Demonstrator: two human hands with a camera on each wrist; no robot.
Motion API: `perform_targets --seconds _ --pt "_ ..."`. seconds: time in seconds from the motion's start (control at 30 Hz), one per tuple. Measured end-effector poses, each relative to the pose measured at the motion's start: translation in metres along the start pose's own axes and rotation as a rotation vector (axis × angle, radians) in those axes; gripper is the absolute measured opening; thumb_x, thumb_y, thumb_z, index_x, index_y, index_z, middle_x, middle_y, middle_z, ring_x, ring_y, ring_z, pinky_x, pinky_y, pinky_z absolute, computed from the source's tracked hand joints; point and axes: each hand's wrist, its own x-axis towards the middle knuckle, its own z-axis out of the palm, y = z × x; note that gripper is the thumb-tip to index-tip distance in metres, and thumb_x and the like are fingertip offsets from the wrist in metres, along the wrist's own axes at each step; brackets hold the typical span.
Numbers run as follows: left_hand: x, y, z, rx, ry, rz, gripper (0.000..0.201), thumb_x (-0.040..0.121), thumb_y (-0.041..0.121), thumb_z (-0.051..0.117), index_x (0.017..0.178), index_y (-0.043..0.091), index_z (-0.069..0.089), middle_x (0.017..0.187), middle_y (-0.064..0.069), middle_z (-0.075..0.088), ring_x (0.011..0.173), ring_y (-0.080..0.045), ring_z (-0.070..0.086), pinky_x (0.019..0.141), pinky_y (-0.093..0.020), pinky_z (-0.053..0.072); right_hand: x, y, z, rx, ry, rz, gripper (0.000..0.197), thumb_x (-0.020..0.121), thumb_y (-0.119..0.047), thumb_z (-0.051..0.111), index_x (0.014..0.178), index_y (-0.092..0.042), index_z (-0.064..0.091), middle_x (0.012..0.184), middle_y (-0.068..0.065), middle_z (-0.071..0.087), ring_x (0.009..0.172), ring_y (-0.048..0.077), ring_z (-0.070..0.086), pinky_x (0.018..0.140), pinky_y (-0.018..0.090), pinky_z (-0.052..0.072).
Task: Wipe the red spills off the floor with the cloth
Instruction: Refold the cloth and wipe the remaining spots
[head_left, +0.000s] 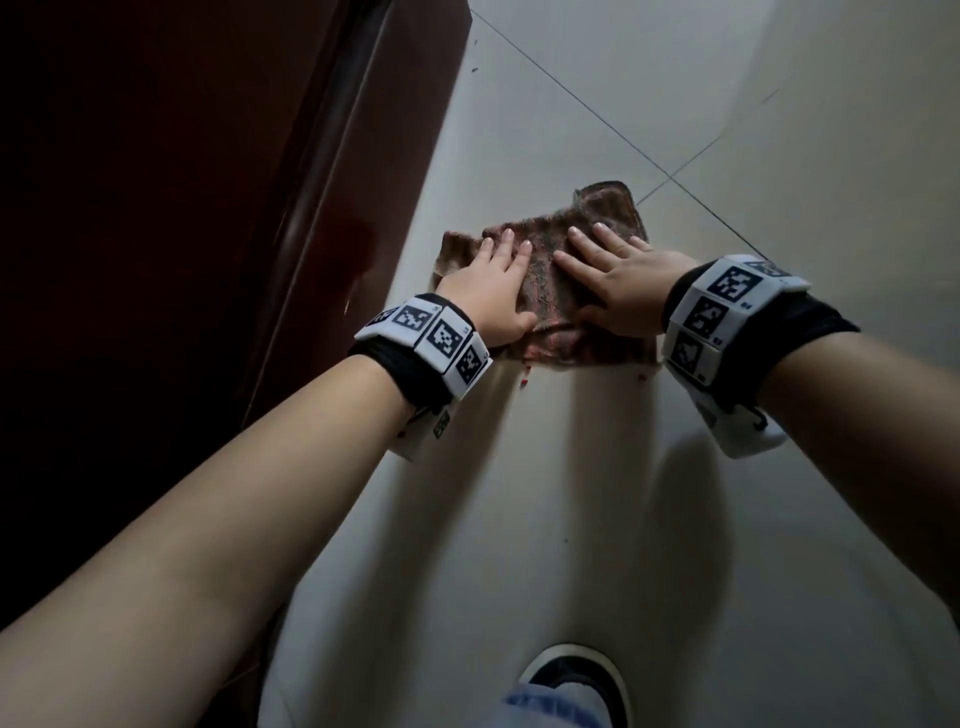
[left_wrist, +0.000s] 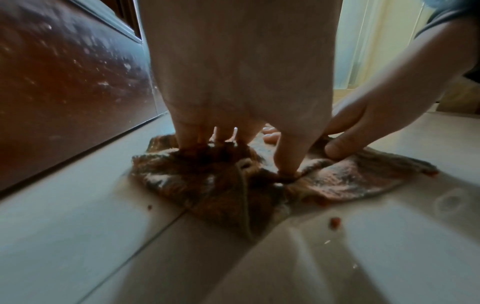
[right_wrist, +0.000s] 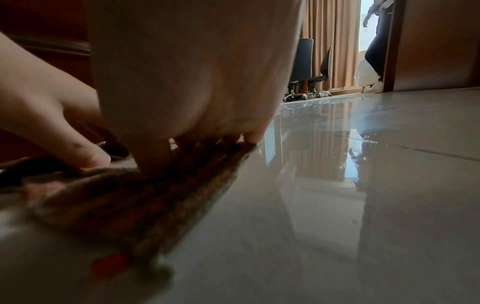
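Both hands flat on the cloth (head_left: 550, 291): left hand (head_left: 491, 291) on its left half, right hand (head_left: 615, 280) on its right half, fingers straight and spread, pressing, not gripping. Cloth lies spread on the floor (head_left: 597, 493), long axis left-right across the body. Red spots (head_left: 524, 383) sit just off the cloth's near edge, toward the person, one nearer each hand, so my read is the next stroke pulls back toward the body. Floor is glossy pale tile, likely slick. Dark wooden door (head_left: 182, 208) runs close along the left. Office chairs (right_wrist: 309, 70) and curtain far back.
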Motion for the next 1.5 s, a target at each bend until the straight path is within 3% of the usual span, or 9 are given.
perform_targets --seconds 0.27,0.7,1.03,1.17,1.27,1.33,1.43,1.5 --pt "-0.027 0.014 0.015 -0.006 -0.058 -0.005 0.089 0.09 0.05 0.047 0.152 0.011 -0.004 0.159 -0.013 -0.007 0.148 -0.03 0.001 0.118 -0.041 0.017 -0.028 -0.015 0.013 -0.039 -0.085 -0.036 0.073 0.098 -0.04 0.037 0.151 -0.023 -0.01 0.159 0.004 -0.017 0.148 0.025 -0.01 0.119 0.04 0.008" --pt "-0.07 0.038 0.048 0.009 -0.055 -0.014 0.092 0.088 0.044 0.052 0.151 0.009 -0.004 0.159 -0.014 -0.006 0.148 -0.032 0.003 0.114 -0.05 0.028 -0.067 -0.024 0.038 -0.088 -0.09 -0.097 0.076 0.096 -0.043 0.038 0.151 -0.022 -0.01 0.159 0.005 -0.016 0.148 0.026 -0.008 0.119 0.038 0.008" --pt "-0.091 0.045 0.061 0.008 -0.087 0.038 0.086 0.09 0.044 0.049 0.151 0.009 -0.001 0.159 -0.015 -0.004 0.147 -0.034 0.005 0.116 -0.046 0.026 -0.092 -0.033 0.057 -0.089 -0.092 -0.146 0.072 0.098 -0.044 0.034 0.151 -0.023 -0.01 0.159 0.003 -0.016 0.148 0.024 -0.008 0.119 0.037 0.007" --pt "-0.096 0.044 0.057 0.04 -0.079 0.101 0.073 0.093 0.039 0.044 0.151 0.009 0.011 0.158 -0.018 0.008 0.144 -0.035 0.019 0.115 -0.044 0.027 -0.101 -0.033 0.063 -0.094 -0.096 -0.171 0.072 0.097 -0.041 0.037 0.151 -0.024 -0.008 0.159 0.002 -0.016 0.148 0.024 -0.007 0.121 0.037 0.007" --pt "-0.099 0.038 0.054 0.128 -0.019 0.179 0.056 0.094 0.035 0.043 0.144 0.013 0.034 0.151 -0.016 0.032 0.132 -0.032 0.041 0.104 -0.039 0.038 -0.106 -0.033 0.064 -0.027 -0.084 -0.191 0.07 0.096 -0.038 0.041 0.152 -0.027 0.0 0.16 0.0 -0.011 0.149 0.021 -0.004 0.121 0.037 0.009" --pt "-0.1 0.033 0.053 0.104 0.02 0.227 0.045 0.093 0.032 0.046 0.135 0.02 0.049 0.142 -0.01 0.047 0.127 -0.029 0.048 0.1 -0.036 0.043 -0.11 -0.034 0.061 0.041 -0.051 -0.212 0.065 0.094 -0.035 0.044 0.151 -0.03 0.013 0.161 -0.004 -0.002 0.149 0.018 0.004 0.121 0.032 0.011" --pt "-0.098 0.023 0.049 -0.02 0.066 0.256 0.035 0.09 0.028 0.052 0.124 0.03 0.061 0.132 0.0 0.06 0.122 -0.022 0.055 0.095 -0.028 0.044 -0.117 -0.032 0.055 0.135 0.018 -0.224 0.051 0.094 -0.031 0.049 0.143 -0.034 0.035 0.157 -0.009 0.018 0.142 0.015 0.023 0.111 0.024 0.024" --pt "-0.096 0.018 0.048 -0.038 0.145 0.284 0.031 0.091 0.029 0.054 0.119 0.03 0.065 0.127 0.004 0.064 0.117 -0.02 0.059 0.089 -0.028 0.045 -0.12 -0.029 0.053 0.179 0.058 -0.225 0.046 0.091 -0.028 0.054 0.136 -0.035 0.046 0.152 -0.008 0.03 0.138 0.016 0.03 0.102 0.028 0.037"
